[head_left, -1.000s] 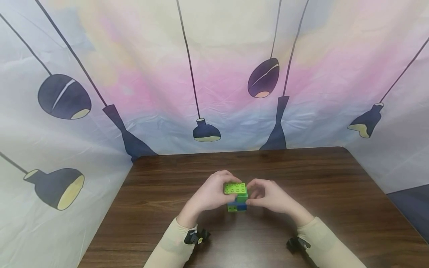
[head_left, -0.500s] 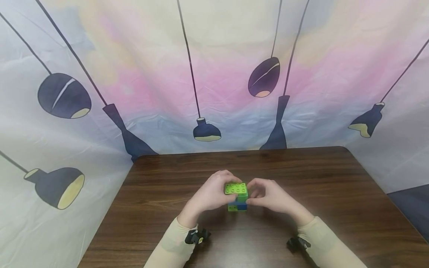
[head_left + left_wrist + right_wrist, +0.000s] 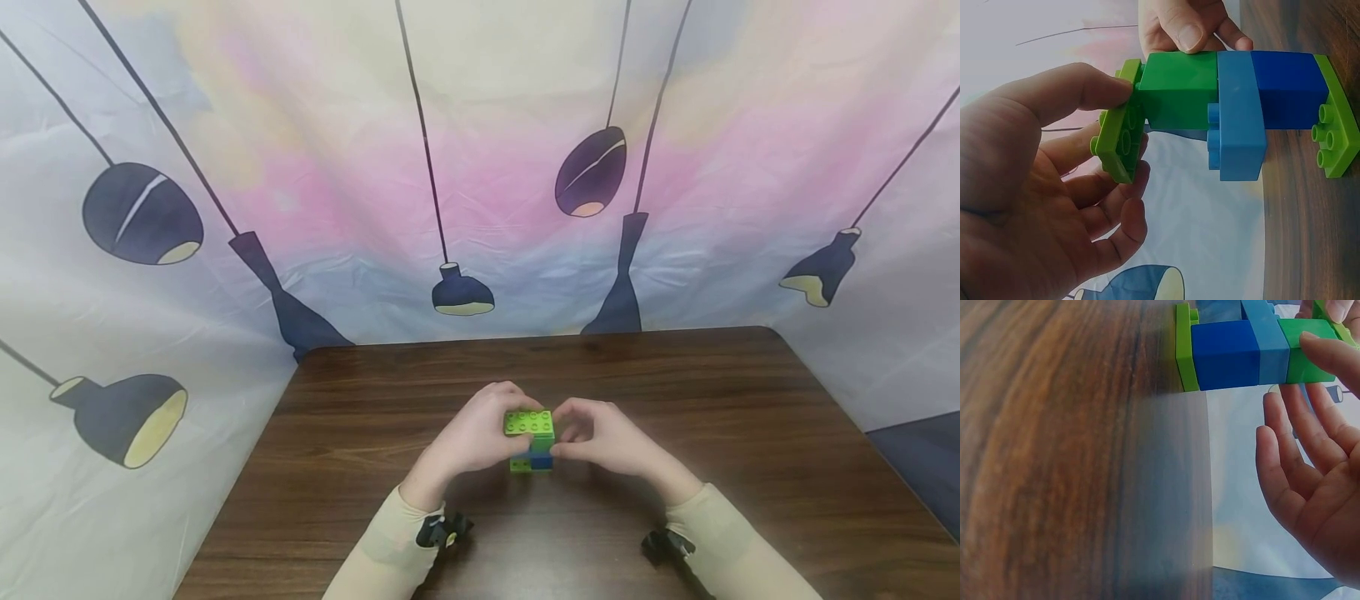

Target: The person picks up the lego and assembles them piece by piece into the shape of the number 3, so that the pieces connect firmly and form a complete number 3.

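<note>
A small stack of toy building bricks stands upright on the table. From the bottom it has a lime-green plate [image 3: 1340, 119], a dark blue brick [image 3: 1291, 87], a light blue brick [image 3: 1241, 125] and a green brick [image 3: 1182, 94]. My left hand [image 3: 480, 429] pinches another lime plate [image 3: 528, 422] between thumb and fingers at the top. In the left wrist view this upper plate sits slightly askew against the green brick's studs, a gap showing along part of it. My right hand [image 3: 603, 437] holds the green brick from the right, thumb on its near face.
The dark wood table [image 3: 360, 500] has its far edge close to a hanging cloth [image 3: 510, 183] printed with lamps. Each wrist wears a small black camera, one on the left sleeve [image 3: 390, 533] and one on the right sleeve [image 3: 727, 533].
My left hand and the upper lime plate have shifted very slightly to the right over the stack. The right hand stays in place on the green brick.
</note>
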